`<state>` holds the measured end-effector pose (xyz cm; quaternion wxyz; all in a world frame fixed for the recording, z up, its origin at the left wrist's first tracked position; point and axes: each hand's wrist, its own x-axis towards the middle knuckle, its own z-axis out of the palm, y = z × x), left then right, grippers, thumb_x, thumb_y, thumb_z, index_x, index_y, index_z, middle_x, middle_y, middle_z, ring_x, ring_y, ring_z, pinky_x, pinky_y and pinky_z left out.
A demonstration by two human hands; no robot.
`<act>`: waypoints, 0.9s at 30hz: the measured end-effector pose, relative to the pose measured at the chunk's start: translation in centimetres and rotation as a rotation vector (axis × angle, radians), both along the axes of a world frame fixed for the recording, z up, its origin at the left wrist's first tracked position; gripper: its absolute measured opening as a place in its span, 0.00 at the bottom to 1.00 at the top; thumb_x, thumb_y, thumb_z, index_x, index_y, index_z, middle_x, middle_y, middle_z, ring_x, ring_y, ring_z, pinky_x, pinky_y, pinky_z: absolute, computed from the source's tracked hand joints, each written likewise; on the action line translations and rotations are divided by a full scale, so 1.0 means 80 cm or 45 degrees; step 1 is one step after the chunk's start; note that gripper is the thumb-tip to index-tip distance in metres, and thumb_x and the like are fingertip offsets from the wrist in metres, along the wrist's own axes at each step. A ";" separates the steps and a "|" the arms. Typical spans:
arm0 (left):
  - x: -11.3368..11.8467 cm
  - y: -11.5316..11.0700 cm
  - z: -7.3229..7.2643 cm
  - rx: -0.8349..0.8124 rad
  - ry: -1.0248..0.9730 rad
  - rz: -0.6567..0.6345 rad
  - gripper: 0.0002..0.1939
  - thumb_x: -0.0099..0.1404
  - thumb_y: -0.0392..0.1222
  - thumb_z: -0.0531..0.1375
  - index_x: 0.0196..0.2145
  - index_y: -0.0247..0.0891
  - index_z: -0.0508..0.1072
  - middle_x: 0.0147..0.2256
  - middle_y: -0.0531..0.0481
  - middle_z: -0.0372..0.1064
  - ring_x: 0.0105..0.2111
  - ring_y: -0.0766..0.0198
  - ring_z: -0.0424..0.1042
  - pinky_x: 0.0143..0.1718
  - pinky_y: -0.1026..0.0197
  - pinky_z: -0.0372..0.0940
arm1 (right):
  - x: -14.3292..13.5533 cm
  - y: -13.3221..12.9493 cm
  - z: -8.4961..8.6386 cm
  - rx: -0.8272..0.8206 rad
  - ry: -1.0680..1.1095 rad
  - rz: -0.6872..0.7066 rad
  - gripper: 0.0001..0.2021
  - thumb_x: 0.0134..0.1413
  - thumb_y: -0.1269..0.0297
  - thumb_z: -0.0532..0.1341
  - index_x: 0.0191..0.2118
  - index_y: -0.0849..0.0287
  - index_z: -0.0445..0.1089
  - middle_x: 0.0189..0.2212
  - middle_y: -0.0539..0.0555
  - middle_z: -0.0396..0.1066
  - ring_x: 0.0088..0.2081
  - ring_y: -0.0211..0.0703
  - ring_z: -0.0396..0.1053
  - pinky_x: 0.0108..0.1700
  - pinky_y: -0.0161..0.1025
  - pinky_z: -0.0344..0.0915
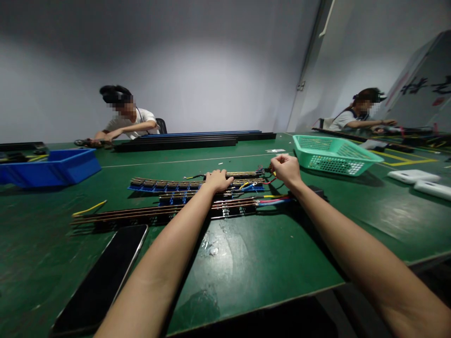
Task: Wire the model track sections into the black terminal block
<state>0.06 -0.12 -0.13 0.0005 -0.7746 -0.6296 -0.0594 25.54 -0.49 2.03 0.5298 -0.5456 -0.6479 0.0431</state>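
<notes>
Several slim strips lie side by side on the green table, with copper-coloured rods along black or blue holders. My left hand (pixel 217 180) rests palm down across the far strips, its fingers stretched over them and the thumb pointing right. At the strips' right end, my right hand (pixel 286 169) is closed in a pinch where a red wire (pixel 270 181) runs up to the fingertips; the pinched part is mostly hidden. The nearest strip (pixel 165 211) is black, and red and blue wires (pixel 275 202) leave its right end. A blue strip (pixel 148 185) lies behind it.
A black phone (pixel 102 281) lies at the front left. Left stands a blue bin (pixel 66 166), right a green basket (pixel 331 157). White devices (pixel 414 176) sit at the far right. Long black bars (pixel 183 141) lie before a co-worker (pixel 130 119); another person (pixel 355 117) works at right.
</notes>
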 end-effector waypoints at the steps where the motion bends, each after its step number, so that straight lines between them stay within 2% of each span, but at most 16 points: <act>1: 0.000 0.000 -0.001 0.004 0.000 -0.001 0.29 0.71 0.60 0.44 0.57 0.37 0.66 0.58 0.35 0.65 0.58 0.46 0.63 0.57 0.43 0.56 | -0.003 -0.003 -0.002 -0.003 -0.054 0.033 0.10 0.46 0.61 0.56 0.25 0.61 0.71 0.19 0.54 0.72 0.21 0.41 0.67 0.25 0.36 0.61; 6: 0.000 0.004 -0.005 0.017 0.000 0.004 0.30 0.70 0.60 0.44 0.58 0.37 0.65 0.57 0.36 0.66 0.57 0.45 0.64 0.57 0.42 0.55 | -0.025 -0.024 -0.017 -0.084 -0.374 0.356 0.06 0.36 0.64 0.65 0.18 0.57 0.69 0.16 0.49 0.70 0.21 0.37 0.65 0.28 0.34 0.60; 9: 0.000 0.005 -0.005 0.017 -0.005 0.006 0.30 0.70 0.61 0.44 0.58 0.37 0.65 0.57 0.36 0.66 0.58 0.45 0.63 0.57 0.42 0.55 | -0.033 -0.030 -0.019 -0.089 -0.414 0.400 0.08 0.37 0.63 0.66 0.16 0.56 0.67 0.15 0.48 0.68 0.20 0.36 0.64 0.29 0.33 0.59; 11: 0.000 0.004 -0.005 0.018 -0.006 0.003 0.30 0.70 0.60 0.44 0.58 0.37 0.66 0.57 0.36 0.66 0.57 0.45 0.64 0.57 0.42 0.55 | -0.033 -0.028 -0.016 -0.053 -0.336 0.322 0.09 0.41 0.60 0.65 0.18 0.56 0.68 0.15 0.48 0.68 0.19 0.35 0.64 0.28 0.33 0.59; 14: 0.000 0.002 -0.003 0.009 -0.005 -0.005 0.30 0.71 0.60 0.44 0.57 0.37 0.66 0.57 0.36 0.66 0.58 0.45 0.64 0.57 0.42 0.55 | -0.024 -0.019 -0.008 0.047 -0.083 0.055 0.11 0.48 0.57 0.60 0.22 0.58 0.68 0.18 0.50 0.69 0.20 0.37 0.64 0.26 0.34 0.59; 17: 0.001 0.001 -0.002 0.001 -0.009 -0.001 0.30 0.71 0.60 0.44 0.57 0.37 0.66 0.58 0.36 0.65 0.58 0.45 0.63 0.57 0.42 0.55 | -0.012 -0.014 0.000 0.120 0.196 -0.191 0.13 0.55 0.58 0.51 0.26 0.59 0.65 0.20 0.52 0.69 0.18 0.37 0.62 0.22 0.35 0.58; 19: 0.000 0.002 -0.003 0.006 -0.011 0.004 0.30 0.71 0.60 0.44 0.57 0.37 0.66 0.58 0.36 0.65 0.58 0.45 0.63 0.57 0.43 0.55 | -0.007 -0.023 0.008 0.172 0.438 -0.236 0.12 0.56 0.57 0.52 0.28 0.59 0.65 0.19 0.50 0.67 0.15 0.35 0.59 0.18 0.34 0.57; 22: 0.000 0.002 -0.004 0.014 -0.009 -0.003 0.30 0.71 0.60 0.44 0.57 0.37 0.66 0.58 0.35 0.65 0.58 0.45 0.63 0.57 0.42 0.55 | -0.011 -0.061 0.025 0.271 0.814 -0.116 0.11 0.47 0.57 0.64 0.27 0.59 0.66 0.17 0.46 0.65 0.14 0.33 0.56 0.15 0.32 0.55; 24: 0.000 0.001 -0.004 0.015 -0.003 -0.008 0.30 0.71 0.60 0.44 0.58 0.37 0.66 0.58 0.35 0.65 0.58 0.45 0.63 0.57 0.42 0.55 | -0.019 -0.101 0.034 0.293 0.908 0.001 0.12 0.44 0.57 0.67 0.26 0.59 0.67 0.15 0.44 0.63 0.13 0.32 0.55 0.14 0.31 0.53; 27: 0.000 0.000 -0.002 0.013 0.006 -0.002 0.31 0.71 0.60 0.44 0.58 0.36 0.65 0.58 0.35 0.65 0.58 0.45 0.63 0.57 0.42 0.55 | -0.036 -0.170 0.029 0.238 0.993 0.156 0.13 0.45 0.56 0.69 0.27 0.58 0.68 0.15 0.44 0.63 0.12 0.31 0.54 0.12 0.30 0.49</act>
